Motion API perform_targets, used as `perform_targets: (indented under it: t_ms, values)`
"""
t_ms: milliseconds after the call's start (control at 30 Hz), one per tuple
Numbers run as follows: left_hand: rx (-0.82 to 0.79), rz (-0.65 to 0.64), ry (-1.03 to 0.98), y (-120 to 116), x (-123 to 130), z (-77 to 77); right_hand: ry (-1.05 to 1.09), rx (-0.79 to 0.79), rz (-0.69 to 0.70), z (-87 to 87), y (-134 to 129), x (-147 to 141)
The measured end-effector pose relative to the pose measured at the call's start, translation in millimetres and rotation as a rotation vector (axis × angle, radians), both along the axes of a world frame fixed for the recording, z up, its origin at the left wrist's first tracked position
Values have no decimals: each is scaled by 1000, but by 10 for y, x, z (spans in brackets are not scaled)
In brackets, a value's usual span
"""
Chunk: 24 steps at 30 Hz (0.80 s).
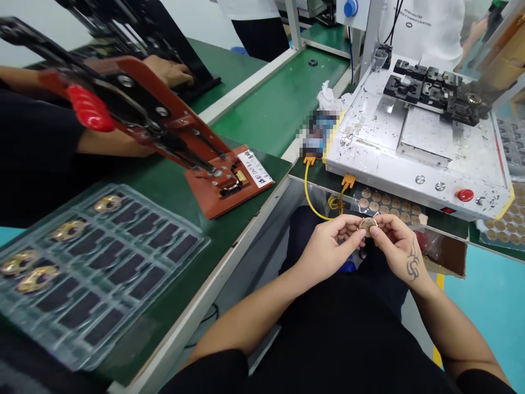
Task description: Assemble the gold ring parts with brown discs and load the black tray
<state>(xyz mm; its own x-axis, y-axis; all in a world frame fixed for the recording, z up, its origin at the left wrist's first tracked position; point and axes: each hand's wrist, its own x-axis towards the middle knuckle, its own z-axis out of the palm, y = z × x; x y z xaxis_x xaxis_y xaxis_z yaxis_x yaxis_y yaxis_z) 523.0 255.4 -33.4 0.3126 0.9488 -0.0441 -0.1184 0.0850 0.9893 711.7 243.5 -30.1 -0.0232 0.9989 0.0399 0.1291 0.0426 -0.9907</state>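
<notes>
Both my hands pinch a small round gold-coloured part [368, 223], shaped like a watch case with a brownish face, above my lap. My left hand [330, 246] grips its left side between thumb and fingers. On the opposite side, my right hand [397, 245] closes on it the same way, thumb in front. The fingertips cover some of its rim. Just beyond my hands, a clear sheet of round brown discs [383, 205] lies below the white machine [361, 148].
At left, a clear plastic tray [186, 241] carries several gold-coloured parts [68, 230]. A red-brown lever press [213, 202] with a red handle stands behind it. A co-worker's hand [168, 71] rests beyond the press. Yellow cables [308, 189] hang from the machine, which bears a red button [465, 195].
</notes>
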Motion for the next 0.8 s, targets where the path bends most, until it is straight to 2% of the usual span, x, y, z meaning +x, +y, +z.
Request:
perform_targets:
  t_ms: [200,300,367,467,567,633,700,733,800]
  values:
    - [37,28,53,-18,16,63,-6,23,12,4,-29,-5]
    - [41,11,84,21,-3,97,-78,66,63,-12,4,59]
    - [43,9,102,48,-20,111,-169,148,169,3,56,128]
    - [55,33,127,48,-42,122,-385,375,338,59,154,213]
    - [104,25,162,31,-110,181,-519,565,372,97,260,216]
    - [230,-8,239,60,-236,303,-536,618,361,100,343,172]
    - [447,54,350,138,-456,520,-535,651,334,108,436,103]
    - [579,145,407,195,-603,657,-527,663,317,121,484,65]
    - [838,415,516,348,-954,944,-496,673,293,166,574,-10]
